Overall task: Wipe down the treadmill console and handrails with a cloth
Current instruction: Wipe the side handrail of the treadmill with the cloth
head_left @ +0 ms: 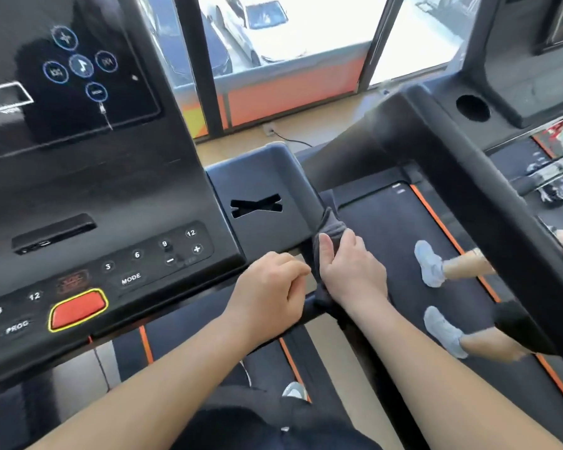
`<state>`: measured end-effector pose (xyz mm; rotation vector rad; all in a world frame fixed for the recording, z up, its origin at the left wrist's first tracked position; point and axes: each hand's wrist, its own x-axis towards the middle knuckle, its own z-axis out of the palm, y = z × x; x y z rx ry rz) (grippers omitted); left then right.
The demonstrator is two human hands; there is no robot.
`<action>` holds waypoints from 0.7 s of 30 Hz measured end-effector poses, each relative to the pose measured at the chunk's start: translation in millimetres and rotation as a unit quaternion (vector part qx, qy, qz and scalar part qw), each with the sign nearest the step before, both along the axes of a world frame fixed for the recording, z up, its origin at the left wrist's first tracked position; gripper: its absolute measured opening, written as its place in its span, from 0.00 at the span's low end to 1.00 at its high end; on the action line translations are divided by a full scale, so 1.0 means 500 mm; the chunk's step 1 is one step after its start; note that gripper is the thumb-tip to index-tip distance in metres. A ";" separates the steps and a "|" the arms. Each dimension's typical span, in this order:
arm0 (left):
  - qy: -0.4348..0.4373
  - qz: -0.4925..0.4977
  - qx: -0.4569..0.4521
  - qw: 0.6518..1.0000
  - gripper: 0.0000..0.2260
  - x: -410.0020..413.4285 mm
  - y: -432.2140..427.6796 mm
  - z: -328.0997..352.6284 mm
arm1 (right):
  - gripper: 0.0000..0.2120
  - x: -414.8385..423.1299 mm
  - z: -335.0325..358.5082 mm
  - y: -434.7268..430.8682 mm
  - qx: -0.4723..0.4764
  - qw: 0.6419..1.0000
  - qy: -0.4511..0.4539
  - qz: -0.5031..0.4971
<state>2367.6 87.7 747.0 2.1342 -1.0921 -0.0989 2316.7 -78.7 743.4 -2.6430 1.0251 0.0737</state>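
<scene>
The right hand (350, 271) is closed around a dark grey cloth (330, 227), wrapping it about the black handrail (309, 308) just right of the treadmill console (117, 203); the thumb lies along the cloth and a bunched end sticks up past the fingers, touching the lower right corner of the grey side tray (257, 177). The left hand (270, 293) sits just beside it, fingers curled into a loose fist around the same rail, its knuckles touching the cloth; whether it pinches any fabric cannot be told. On the console, a red stop button (78, 309) with a yellow rim lies near the lower left, with numbered keys and a MODE key (130, 278) to its right. On the neighbouring treadmill belt (387, 241) at the right stand another person's feet in light shoes (431, 263)
</scene>
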 end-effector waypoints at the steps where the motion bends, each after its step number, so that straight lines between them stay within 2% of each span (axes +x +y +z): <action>1: 0.016 0.003 0.002 1.000 0.09 0.000 0.000 0.003 | 0.29 0.028 0.003 -0.005 0.019 1.000 -0.007 -0.002; 4: 0.062 0.012 -0.010 0.998 0.10 -0.013 -0.009 0.002 | 0.33 0.059 0.010 -0.014 0.058 0.998 0.000 -0.003; 6: 0.077 0.014 -0.014 0.997 0.10 -0.035 -0.014 -0.006 | 0.34 0.019 0.009 -0.014 0.056 0.998 -0.004 0.026; 8: 0.081 0.017 -0.021 0.996 0.10 -0.061 -0.023 -0.014 | 0.34 -0.067 -0.001 -0.010 0.031 0.998 -0.005 0.062; 15: 0.109 0.016 -0.092 0.990 0.08 -0.157 -0.055 -0.018 | 0.34 -0.397 -0.032 0.023 -0.016 0.997 0.009 0.073; 18: 0.119 0.006 -0.077 0.990 0.08 -0.170 -0.043 -0.019 | 0.32 -0.400 -0.038 0.021 -0.044 0.995 0.018 0.086; 21: 0.111 0.026 -0.066 0.991 0.08 -0.152 -0.019 -0.015 | 0.33 -0.323 -0.040 0.013 -0.059 0.994 0.016 0.086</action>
